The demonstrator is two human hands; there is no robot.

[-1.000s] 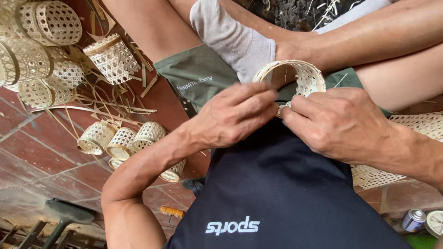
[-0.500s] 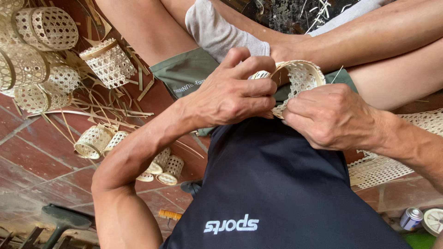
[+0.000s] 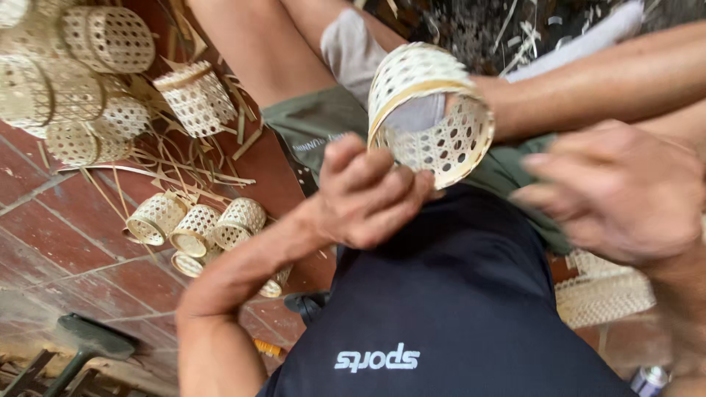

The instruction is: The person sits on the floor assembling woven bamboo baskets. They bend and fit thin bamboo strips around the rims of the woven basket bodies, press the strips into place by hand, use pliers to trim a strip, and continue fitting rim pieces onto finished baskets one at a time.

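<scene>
My left hand [image 3: 371, 195] grips the lower rim of a small open-weave bamboo basket [image 3: 430, 110] and holds it tilted above my lap, its mouth facing down and to the right. My right hand [image 3: 614, 191] is blurred. It hovers just right of the basket with its fingers pointing toward it, apart from the rim and with nothing seen in it. Below both hands are my dark shirt [image 3: 441, 309] and olive shorts [image 3: 316, 121].
Several finished small baskets [image 3: 195, 228] lie on the red tiled floor [image 3: 44, 220] at the left. Bigger woven baskets [image 3: 81, 81] are piled at the top left, among loose bamboo strips [image 3: 184, 169]. Another woven piece [image 3: 603, 298] lies at the right, and a can [image 3: 647, 381] sits bottom right.
The basket has been lifted and turned so its whole body shows. My right hand has let go of it and pulled back to the right; my left hand has shifted to the lower rim.
</scene>
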